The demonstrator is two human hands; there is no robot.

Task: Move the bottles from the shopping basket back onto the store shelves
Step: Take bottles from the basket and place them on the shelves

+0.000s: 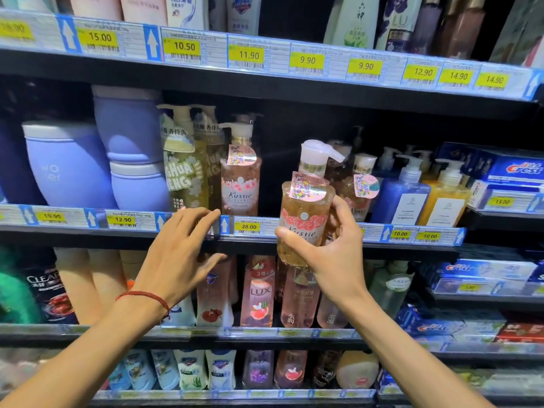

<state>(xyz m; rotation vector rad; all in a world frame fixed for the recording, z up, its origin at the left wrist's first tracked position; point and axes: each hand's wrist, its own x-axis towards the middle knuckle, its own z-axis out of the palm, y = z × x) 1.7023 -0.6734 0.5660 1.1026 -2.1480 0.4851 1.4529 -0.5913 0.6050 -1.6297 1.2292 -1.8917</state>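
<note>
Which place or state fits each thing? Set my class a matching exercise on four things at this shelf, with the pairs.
1. rose-label Kustie bottle
2. left hand
3. blue pump bottle
4. 28.00 price tag

A. stuck on the shelf rail
B. open, holding nothing
C. gripped by the right hand
D. standing beside a yellow bottle

Pairs: 1-C, 2-B, 3-D, 4-A

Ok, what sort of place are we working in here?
A shop's toiletries aisle, most likely a supermarket: tiered shelves packed with pump bottles, yellow price tags along the edges, and Crest toothpaste boxes. The right hand holds a Kustie bottle.
</note>
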